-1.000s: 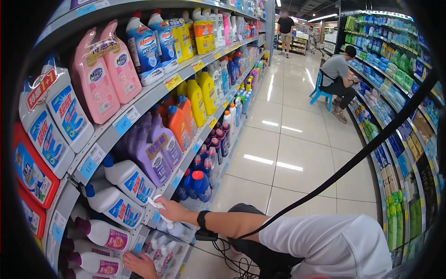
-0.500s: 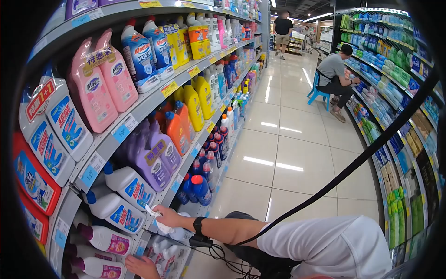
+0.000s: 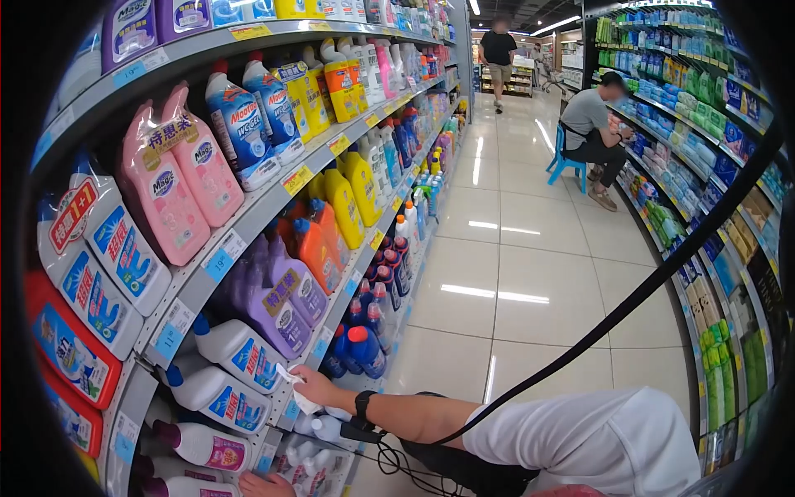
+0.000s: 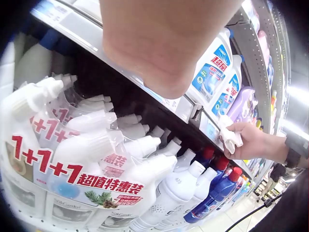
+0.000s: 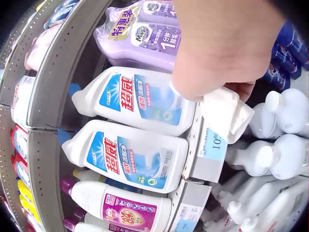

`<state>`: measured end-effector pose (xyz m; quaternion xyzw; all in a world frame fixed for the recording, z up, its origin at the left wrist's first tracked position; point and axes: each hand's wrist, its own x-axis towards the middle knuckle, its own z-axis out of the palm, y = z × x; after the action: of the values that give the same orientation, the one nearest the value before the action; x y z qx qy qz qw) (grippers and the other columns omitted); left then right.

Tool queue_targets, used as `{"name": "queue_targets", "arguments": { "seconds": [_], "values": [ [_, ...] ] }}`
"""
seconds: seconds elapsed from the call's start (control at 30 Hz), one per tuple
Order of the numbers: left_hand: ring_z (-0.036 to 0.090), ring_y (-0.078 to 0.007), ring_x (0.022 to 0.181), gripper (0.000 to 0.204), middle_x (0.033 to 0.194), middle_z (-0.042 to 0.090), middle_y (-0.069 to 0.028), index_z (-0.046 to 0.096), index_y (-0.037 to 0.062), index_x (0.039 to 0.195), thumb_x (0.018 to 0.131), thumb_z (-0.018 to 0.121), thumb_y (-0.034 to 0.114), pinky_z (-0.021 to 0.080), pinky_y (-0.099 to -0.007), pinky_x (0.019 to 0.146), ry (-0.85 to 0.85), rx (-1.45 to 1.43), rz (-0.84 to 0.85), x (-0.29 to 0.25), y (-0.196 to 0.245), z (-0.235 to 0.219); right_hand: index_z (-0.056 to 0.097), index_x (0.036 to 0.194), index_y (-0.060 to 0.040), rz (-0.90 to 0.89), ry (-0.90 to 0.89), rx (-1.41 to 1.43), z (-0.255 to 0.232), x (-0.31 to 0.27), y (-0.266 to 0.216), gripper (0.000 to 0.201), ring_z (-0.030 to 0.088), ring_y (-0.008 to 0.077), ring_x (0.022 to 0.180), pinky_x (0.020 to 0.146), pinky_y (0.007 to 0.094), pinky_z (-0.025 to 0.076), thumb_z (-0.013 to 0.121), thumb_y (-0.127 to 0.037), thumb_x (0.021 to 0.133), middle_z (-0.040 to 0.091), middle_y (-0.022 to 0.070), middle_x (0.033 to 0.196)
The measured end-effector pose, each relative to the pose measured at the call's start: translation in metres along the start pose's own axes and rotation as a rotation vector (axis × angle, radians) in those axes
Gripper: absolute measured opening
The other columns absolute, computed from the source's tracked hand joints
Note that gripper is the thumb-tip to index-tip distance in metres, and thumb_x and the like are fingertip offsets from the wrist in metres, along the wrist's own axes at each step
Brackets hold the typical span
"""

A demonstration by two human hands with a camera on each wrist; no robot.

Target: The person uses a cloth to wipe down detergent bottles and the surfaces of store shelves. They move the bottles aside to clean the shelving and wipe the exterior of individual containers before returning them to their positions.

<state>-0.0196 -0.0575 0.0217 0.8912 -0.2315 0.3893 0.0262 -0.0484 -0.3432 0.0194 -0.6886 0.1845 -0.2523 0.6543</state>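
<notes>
Pinching a white cloth now, bunched in the curled fingers of the right hand, right at the shelf edge, partly over a blue price tag and just beside two white bottles with blue caps! Reads like wiping, most likely mid-stroke along that front lip. Calling next, on this evidence, for light, even pressure and a slide along the edge, without nudging the nearest bottle or lifting the tag.

Across to the left hand: low in the head view, near the shelf front, cut off at the bottom. Cannot tell the spread of the fingers, nor any hold.

Outward again: to one side, purple bottles; to the other, bottles with magenta labels; on the level below, pale, rounded bottles. Farther off, over the aisle, a seated person on a blue stool; beyond, a standing person.

Against half a second ago: still gripping the same cloth, beside the same pair of bottles. In the head view, showing the shelves lower down, with less of the left hand visible.
</notes>
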Motion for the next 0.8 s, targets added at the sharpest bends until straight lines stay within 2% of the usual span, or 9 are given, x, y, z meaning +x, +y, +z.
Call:
{"name": "queue_targets", "arguments": {
  "seconds": [0.03, 0.1, 0.27, 0.5, 0.57, 0.63, 0.7, 0.73, 0.8],
  "values": [
    [0.046, -0.0435, 0.094, 0.046, 0.102, 0.047, -0.0249, 0.046, -0.0002, 0.104, 0.075, 0.060, 0.033, 0.038, -0.0546, 0.080, 0.000, 0.001, -0.003, -0.001, -0.001, 0.000, 0.051, 0.113, -0.0063, 0.001, -0.002, 0.003, -0.002, -0.001, -0.003, 0.031, 0.059, 0.0218, 0.088, 0.077, 0.0331, 0.046, 0.055, -0.014, 0.083, 0.060, 0.0127, 0.094],
    [0.046, -0.0429, 0.095, 0.048, 0.103, 0.047, -0.0248, 0.046, -0.0003, 0.106, 0.074, 0.060, 0.033, 0.038, -0.0535, 0.081, -0.208, -0.085, -0.106, 0.004, 0.003, -0.013, 0.051, 0.113, -0.0062, 0.006, -0.002, 0.008, -0.002, -0.002, 0.001, 0.030, 0.059, 0.0211, 0.087, 0.076, 0.0331, 0.046, 0.055, -0.015, 0.084, 0.060, 0.0123, 0.094],
    [0.046, -0.0416, 0.095, 0.047, 0.103, 0.047, -0.0240, 0.047, 0.0007, 0.105, 0.073, 0.061, 0.032, 0.037, -0.0517, 0.083, -0.195, -0.080, -0.071, 0.006, 0.000, -0.017, 0.050, 0.114, -0.0073, 0.077, -0.053, 0.076, -0.004, 0.001, 0.001, 0.028, 0.057, 0.0134, 0.074, 0.065, 0.0294, 0.047, 0.056, -0.022, 0.090, 0.060, 0.0065, 0.087],
    [0.047, -0.0403, 0.095, 0.045, 0.101, 0.048, -0.0226, 0.049, 0.0003, 0.104, 0.073, 0.060, 0.031, 0.037, -0.0507, 0.081, -0.177, -0.084, -0.071, 0.006, 0.000, -0.015, 0.049, 0.111, -0.0045, 0.070, -0.061, 0.068, -0.006, 0.006, 0.006, 0.027, 0.059, 0.0152, 0.074, 0.065, 0.0304, 0.047, 0.055, -0.022, 0.091, 0.060, 0.0075, 0.086],
    [0.047, -0.0404, 0.095, 0.044, 0.101, 0.049, -0.0221, 0.049, 0.0004, 0.104, 0.073, 0.060, 0.031, 0.037, -0.0513, 0.084, -0.214, -0.083, -0.077, 0.005, -0.002, -0.009, 0.050, 0.110, -0.0046, -0.102, -0.034, 0.072, -0.003, 0.005, 0.014, 0.026, 0.058, 0.0149, 0.077, 0.066, 0.0301, 0.047, 0.057, -0.019, 0.090, 0.060, 0.0076, 0.088],
    [0.047, -0.0405, 0.095, 0.044, 0.101, 0.049, -0.0215, 0.049, 0.0004, 0.103, 0.074, 0.060, 0.031, 0.036, -0.0519, 0.087, -0.245, -0.089, -0.082, -0.001, -0.006, 0.004, 0.051, 0.110, -0.0040, -0.046, -0.047, 0.098, -0.002, 0.003, 0.018, 0.025, 0.057, 0.0126, 0.078, 0.067, 0.0283, 0.047, 0.057, -0.018, 0.090, 0.059, 0.0062, 0.089],
    [0.048, -0.0412, 0.100, 0.045, 0.105, 0.050, -0.0211, 0.050, 0.0006, 0.106, 0.076, 0.058, 0.033, 0.034, -0.0539, 0.094, -0.078, -0.012, -0.026, -0.005, -0.006, 0.012, 0.052, 0.110, -0.0034, -0.013, -0.054, 0.078, -0.003, 0.009, 0.015, 0.023, 0.056, 0.0101, 0.080, 0.068, 0.0263, 0.047, 0.056, -0.015, 0.091, 0.059, 0.0042, 0.091],
    [0.048, -0.0412, 0.100, 0.045, 0.105, 0.050, -0.0211, 0.050, 0.0006, 0.106, 0.076, 0.058, 0.033, 0.034, -0.0539, 0.094, -0.073, -0.012, -0.031, -0.005, -0.008, 0.015, 0.052, 0.110, -0.0034, -0.019, -0.057, 0.075, -0.006, 0.010, 0.013, 0.023, 0.056, 0.0101, 0.080, 0.068, 0.0263, 0.047, 0.056, -0.015, 0.091, 0.059, 0.0042, 0.091],
    [0.047, -0.0412, 0.108, 0.049, 0.110, 0.050, -0.0214, 0.050, 0.0002, 0.113, 0.079, 0.057, 0.035, 0.031, -0.0552, 0.099, -0.323, -0.031, -0.091, 0.002, -0.004, -0.001, 0.051, 0.111, -0.0032, 0.087, -0.100, 0.028, -0.011, 0.006, 0.011, 0.024, 0.056, 0.0102, 0.081, 0.069, 0.0265, 0.047, 0.056, -0.015, 0.091, 0.059, 0.0041, 0.091]
  ]
}}
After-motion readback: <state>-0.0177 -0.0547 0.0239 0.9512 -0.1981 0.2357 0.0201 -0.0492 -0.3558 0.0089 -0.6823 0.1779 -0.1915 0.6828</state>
